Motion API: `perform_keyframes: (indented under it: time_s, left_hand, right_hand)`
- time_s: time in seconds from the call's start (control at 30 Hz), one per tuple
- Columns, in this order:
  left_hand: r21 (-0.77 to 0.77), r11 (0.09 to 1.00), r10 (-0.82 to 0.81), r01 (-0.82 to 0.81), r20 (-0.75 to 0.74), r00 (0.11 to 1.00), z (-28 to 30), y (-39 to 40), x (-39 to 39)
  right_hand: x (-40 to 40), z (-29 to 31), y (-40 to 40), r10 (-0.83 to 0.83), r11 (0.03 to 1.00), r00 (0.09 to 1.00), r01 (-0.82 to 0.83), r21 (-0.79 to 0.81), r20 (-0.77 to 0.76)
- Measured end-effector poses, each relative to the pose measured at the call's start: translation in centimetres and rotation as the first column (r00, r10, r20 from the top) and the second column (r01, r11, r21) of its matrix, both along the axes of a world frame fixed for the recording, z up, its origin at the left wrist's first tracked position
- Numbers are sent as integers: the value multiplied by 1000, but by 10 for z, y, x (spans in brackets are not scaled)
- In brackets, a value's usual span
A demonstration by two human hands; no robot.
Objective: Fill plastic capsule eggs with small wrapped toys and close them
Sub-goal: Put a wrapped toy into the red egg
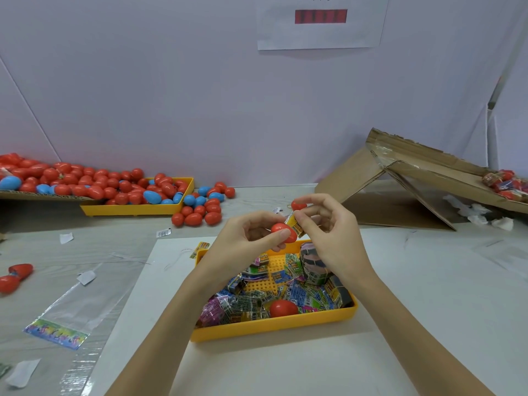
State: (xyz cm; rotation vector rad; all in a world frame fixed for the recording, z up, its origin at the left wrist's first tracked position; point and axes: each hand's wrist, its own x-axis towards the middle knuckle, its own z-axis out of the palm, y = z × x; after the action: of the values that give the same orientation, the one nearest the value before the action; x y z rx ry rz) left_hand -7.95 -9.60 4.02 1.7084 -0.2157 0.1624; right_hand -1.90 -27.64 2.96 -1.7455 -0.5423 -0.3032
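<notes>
Pinching a red half-egg (pixel 283 231) above the tray (pixel 271 327), the left hand (pixel 251 232) met the right hand (pixel 328 224), which gripped a yellow packet (pixel 295 225) at the shell's mouth and another red half (pixel 298 206) higher up.

1. Both my forearms reach forward from the bottom of the view and angle in toward each other, so my hands meet in the middle, raised above the table.
2. My left hand (pixel 251 232) is turned palm-inward, its fingers curled, with thumb and fingertips pinching a red egg half (pixel 283 232).
3. My right hand (pixel 331 224) sits just beside the left, slightly higher, wrist bent, back of the hand toward me.
4. Its thumb and forefinger pinch a small yellow wrapped toy (pixel 295 225) against the rim of that half.
5. Its upper fingers curl round a second red egg half (pixel 298 206).
6. Both forearms are bare.
</notes>
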Motion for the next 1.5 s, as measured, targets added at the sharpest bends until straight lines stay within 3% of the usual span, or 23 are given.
perform_keyframes:
  time_s: [1.13,1.5]
  left_hand:
    - [31,999,36,-36,2,999,-2,5,2]
    - [49,996,78,-79,25,997,-4,7,6]
  right_hand:
    - [0,1,0,31,999,998,-30,23,-57]
    - [-1,-1,-2,129,989,973,-113,91,-192]
